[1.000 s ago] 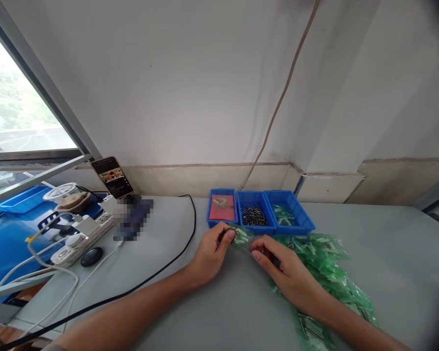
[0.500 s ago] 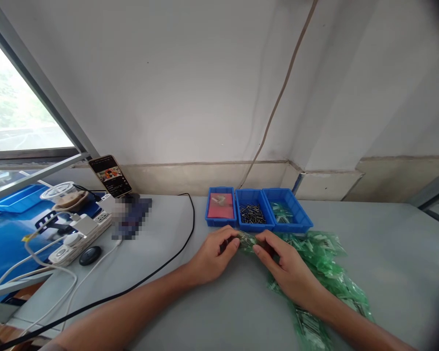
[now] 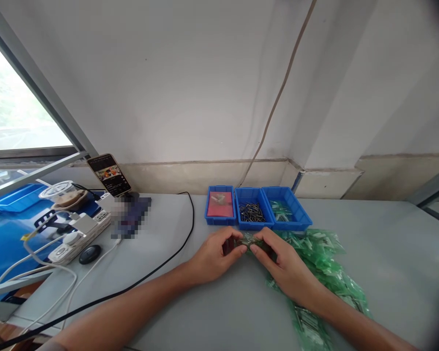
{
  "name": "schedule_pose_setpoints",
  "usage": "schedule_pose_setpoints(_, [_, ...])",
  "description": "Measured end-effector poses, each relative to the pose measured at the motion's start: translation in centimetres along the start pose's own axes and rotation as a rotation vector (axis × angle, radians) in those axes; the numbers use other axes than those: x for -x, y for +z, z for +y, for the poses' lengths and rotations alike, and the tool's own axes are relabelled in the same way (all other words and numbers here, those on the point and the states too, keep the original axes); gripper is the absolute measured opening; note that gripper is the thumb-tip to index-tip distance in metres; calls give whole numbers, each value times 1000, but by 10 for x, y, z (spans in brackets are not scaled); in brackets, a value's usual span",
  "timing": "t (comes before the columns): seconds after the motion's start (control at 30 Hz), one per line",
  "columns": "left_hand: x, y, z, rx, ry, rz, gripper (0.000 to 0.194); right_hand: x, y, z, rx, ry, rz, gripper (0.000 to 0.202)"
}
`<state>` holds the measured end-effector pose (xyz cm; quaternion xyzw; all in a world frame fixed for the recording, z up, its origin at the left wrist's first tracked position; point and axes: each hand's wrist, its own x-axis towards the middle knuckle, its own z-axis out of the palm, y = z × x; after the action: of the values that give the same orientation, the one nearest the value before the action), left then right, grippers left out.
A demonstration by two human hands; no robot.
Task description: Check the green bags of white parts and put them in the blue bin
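Observation:
Between my hands is a small green plastic bag [image 3: 248, 240] with contents I cannot make out. My left hand [image 3: 219, 253] pinches its left end, and my right hand [image 3: 283, 258] pinches the right end, thumbs close together. Just behind stand three blue bins. The left bin [image 3: 207, 214] has a red sheet and small pale pieces inside. Many small metal pins or screws [image 3: 252, 213] lie in the middle bin [image 3: 247, 226]. In the right bin [image 3: 302, 219] are several small green packets [image 3: 280, 210]. A heap of green plastic bags [image 3: 325, 258] lies beside my right forearm.
A phone [image 3: 109, 175] showing a picture leans at the back left. A power strip [image 3: 68, 248] with plugs and white cables stands near a black mouse-like object [image 3: 90, 254]. One black cable [image 3: 149, 275] crosses the grey table [image 3: 205, 317]. The wall rises behind the bins.
My left hand has moved slightly right, so its thumb is closer to my right thumb. Both hands still grip the bag, and less of it shows.

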<state>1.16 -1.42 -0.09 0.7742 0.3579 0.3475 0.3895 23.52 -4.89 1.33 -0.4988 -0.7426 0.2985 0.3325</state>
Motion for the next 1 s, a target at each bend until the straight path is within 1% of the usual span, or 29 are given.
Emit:
schedule_pose_setpoints(0.17, [-1,-2,3,-37,-1,-12,26,-1,1,-1,-35,13,-24,12])
schedule_pose_setpoints(0.23, [-1,-2,4,-42,2,-18,25,-1,1,-1,-51,-3,-40,14])
schedule_pose_setpoints(0.33, [-1,-1,4,-46,14,-25,23,-2,0,-1,-29,-33,-61,11])
schedule_pose_setpoints(0.43, [-1,-1,4,-40,18,-33,20,-2,1,0,-2,-30,-63,13])
schedule_pose_setpoints(0.57, [0,-2,6,-21,18,-65,18,-3,2,0,-24,-36,-54,17])
schedule_pose_setpoints(0.67, [0,-1,7,-43,23,-50,18,-3,1,-1,-21,-25,-42,23])
schedule_pose_setpoints(0.77, [1,0,8,-116,49,-26,15,-3,1,-2,-13,-28,-45,29])
schedule_pose_setpoints(1.0, [2,2,9,-228,82,21,9,-4,3,-2,25,-35,-42,32])
